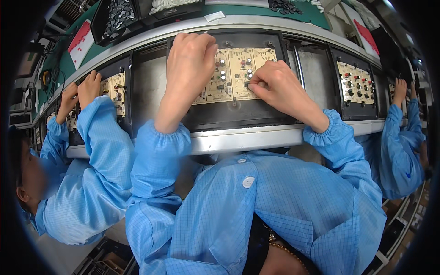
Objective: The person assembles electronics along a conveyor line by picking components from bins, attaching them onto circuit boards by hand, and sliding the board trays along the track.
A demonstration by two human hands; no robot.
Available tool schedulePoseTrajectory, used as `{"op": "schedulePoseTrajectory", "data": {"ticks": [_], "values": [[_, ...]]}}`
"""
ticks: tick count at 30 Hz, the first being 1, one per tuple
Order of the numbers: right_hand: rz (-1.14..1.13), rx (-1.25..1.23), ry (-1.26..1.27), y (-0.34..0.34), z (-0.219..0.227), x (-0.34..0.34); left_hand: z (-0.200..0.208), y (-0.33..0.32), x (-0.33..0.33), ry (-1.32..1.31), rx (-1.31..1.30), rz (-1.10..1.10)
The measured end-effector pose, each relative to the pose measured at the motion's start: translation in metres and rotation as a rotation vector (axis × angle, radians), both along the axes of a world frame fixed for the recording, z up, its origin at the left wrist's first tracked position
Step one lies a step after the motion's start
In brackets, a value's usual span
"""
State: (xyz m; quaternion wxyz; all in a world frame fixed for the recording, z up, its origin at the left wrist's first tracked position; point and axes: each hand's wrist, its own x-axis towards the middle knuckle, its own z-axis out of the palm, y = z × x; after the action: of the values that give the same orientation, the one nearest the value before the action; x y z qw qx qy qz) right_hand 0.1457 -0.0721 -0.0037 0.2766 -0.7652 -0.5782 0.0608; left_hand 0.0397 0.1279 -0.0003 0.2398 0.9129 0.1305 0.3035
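Observation:
A tan circuit board panel [234,82] lies in a black carrier frame [215,114] before me, with several small cylindrical components standing on it. My left hand [190,62] is over the panel's left end, its fingers curled and pressed together near the frame's far edge. What they hold, if anything, is hidden. My right hand [282,85] is low over the panel's right part. Thumb and forefinger are pinched together at the board's surface, beside a small dark component; whatever is between them cannot be made out.
A metal rail [238,141] borders the line in front of me. Beyond it are black bins [114,23] of small parts on a green surface [256,17]. Another populated board [356,82] sits to the right. Co-workers in blue [87,183] are at both sides.

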Motion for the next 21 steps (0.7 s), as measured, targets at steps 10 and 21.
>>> {"op": "schedulePoseTrajectory", "data": {"ticks": [10, 21], "values": [[0.072, 0.01, -0.111, -0.006, 0.009, 0.003, 0.008, -0.002, 0.068, -0.039, 0.145, -0.216], [-0.631, 0.167, -0.204, -0.014, -0.023, 0.258, -0.019, -0.031, 0.202, 0.011, 0.164, -0.214]]}}
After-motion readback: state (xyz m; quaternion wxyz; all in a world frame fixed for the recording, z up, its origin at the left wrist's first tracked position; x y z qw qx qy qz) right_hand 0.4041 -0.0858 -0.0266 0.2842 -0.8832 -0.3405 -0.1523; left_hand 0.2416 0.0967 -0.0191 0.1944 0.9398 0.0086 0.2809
